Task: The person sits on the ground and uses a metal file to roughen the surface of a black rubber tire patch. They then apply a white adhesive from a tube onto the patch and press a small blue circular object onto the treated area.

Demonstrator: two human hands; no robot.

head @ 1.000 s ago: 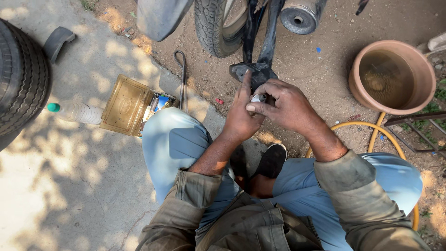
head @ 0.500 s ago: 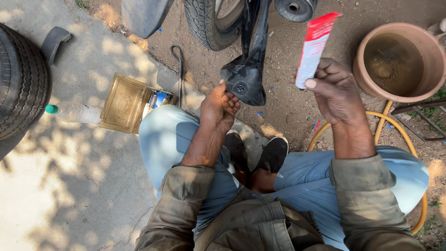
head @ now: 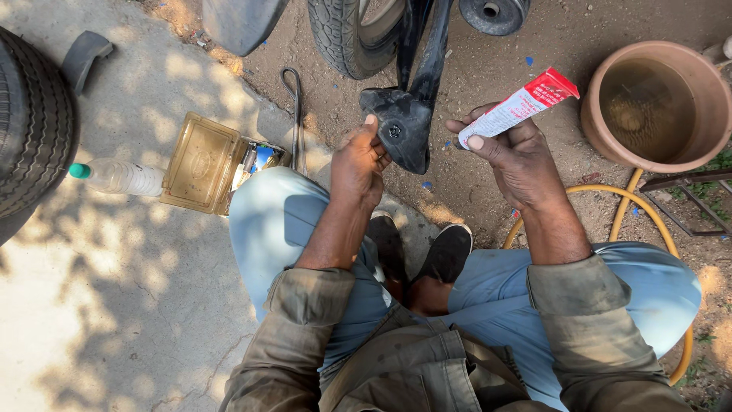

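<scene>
I squat on the ground, knees apart. My left hand grips a black rubber inner tube that hangs down from a wheel; the thumb presses on the tube's folded end. To its right, my right hand holds a white and red glue tube, its red end pointing up and right. The two hands are a short way apart.
An open brass-coloured tin box with small items lies by my left knee, next to a plastic bottle. A large tyre stands at far left. A clay basin of water and a yellow hose are on the right. A metal lever lies on the dirt.
The hands were together at the inner tube a second ago. My right hand then lifted away with the glue tube and has now come lower and closer to the rubber.
</scene>
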